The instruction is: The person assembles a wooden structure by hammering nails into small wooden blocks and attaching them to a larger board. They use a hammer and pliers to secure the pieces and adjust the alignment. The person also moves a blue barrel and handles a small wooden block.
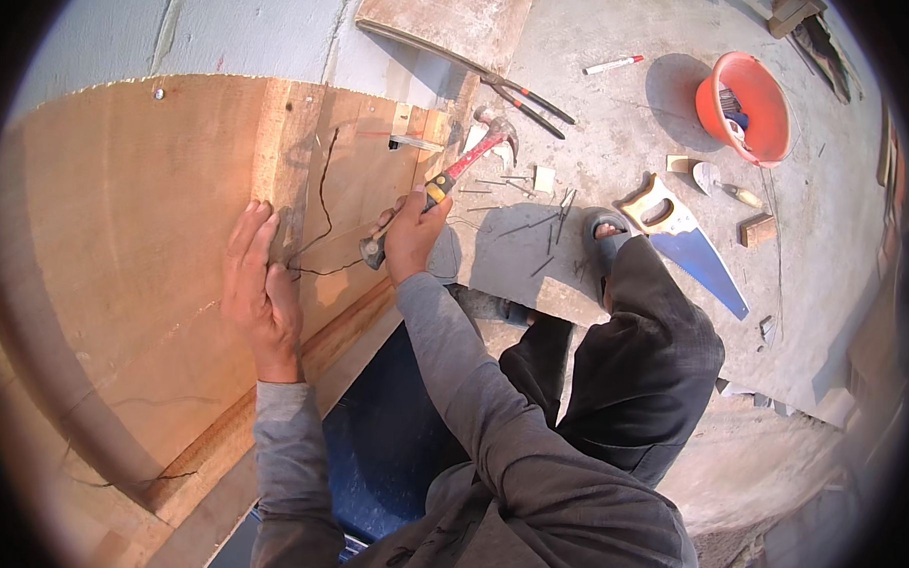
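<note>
My left hand [260, 292] rests on a large wooden panel [146, 233], fingers stretched out and thumb apart. Its fingertips lie at the lower end of a lighter wooden batten [276, 148] that runs along the panel. In my right hand [416, 238] is a claw hammer [476, 157] with a red shaft and a black and yellow grip. The fingers wrap around the grip, and the metal head points away from me, over the panel's right edge. A dark cord or crack-like line [328, 189] curves across the wood between my hands.
Long-handled cutters [526, 101], loose nails [561, 218], a marker [614, 64], a handsaw [691, 254], a trowel [710, 179] and a wood block [757, 230] lie on the concrete to the right. Beyond them stands an orange bucket [715, 121] with things inside. A dark blue surface [384, 432] is beneath my arms.
</note>
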Tool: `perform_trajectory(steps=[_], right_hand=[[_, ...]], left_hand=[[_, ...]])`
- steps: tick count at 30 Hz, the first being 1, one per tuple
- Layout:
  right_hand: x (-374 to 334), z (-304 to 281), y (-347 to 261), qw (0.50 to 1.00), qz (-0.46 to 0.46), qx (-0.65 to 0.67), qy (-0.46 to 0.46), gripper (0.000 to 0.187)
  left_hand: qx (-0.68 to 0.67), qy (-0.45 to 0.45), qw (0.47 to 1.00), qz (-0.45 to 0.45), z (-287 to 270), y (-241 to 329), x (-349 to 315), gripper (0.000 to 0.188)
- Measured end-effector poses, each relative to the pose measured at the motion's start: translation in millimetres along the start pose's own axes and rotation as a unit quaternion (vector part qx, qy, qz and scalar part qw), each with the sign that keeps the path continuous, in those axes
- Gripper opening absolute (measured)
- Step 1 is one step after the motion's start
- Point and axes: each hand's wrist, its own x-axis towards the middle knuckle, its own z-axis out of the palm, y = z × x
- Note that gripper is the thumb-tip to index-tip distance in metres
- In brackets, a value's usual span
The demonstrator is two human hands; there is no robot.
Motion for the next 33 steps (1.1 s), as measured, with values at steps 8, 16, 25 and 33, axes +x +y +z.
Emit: perform_trajectory(steps=[8, 16, 25, 33], right_hand=[[-6, 0, 12, 0.998, 0.034, -0.047, -0.021, 0.017], [4, -17, 8, 0.972, 0.148, -0.142, -0.11, 0.016], [-45, -107, -81, 0.977, 0.063, -0.201, -0.039, 0.017], [17, -240, -112, 0.61, -0.118, -0.783, 0.008, 0.036]], left_hand=[[-0.003, 0.002, 1.0, -0.003, -1, 0, -1, 0.04], [-0.016, 0.004, 1.0, 0.0, 1, 2, -5, 0.045], [-0.066, 0.047, 0.996, 0.035, -2, -16, -16, 0.042], [-0.006, 0.051, 0.998, 0.021, 1, -14, -15, 0.039]])
